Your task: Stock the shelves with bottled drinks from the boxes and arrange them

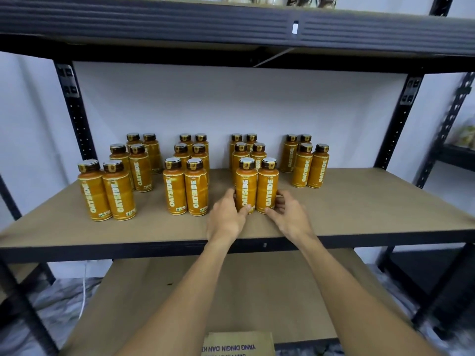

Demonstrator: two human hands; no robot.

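Several orange OATSIDE bottles with dark caps stand upright in paired rows on the middle shelf board (359,214). At the front of the third row stand two bottles side by side. My left hand (226,217) grips the base of the left bottle (245,186), thumb on its front. My right hand (288,214) grips the base of the right bottle (267,187), fingers curled round its right side. Both bottles rest on the board.
Other bottle rows stand at the left (106,191), left of centre (186,187) and right (309,164). A cardboard box (239,344) lies on the lower shelf. Black uprights (74,109) flank the bay, and an upper shelf beam (231,24) runs overhead.
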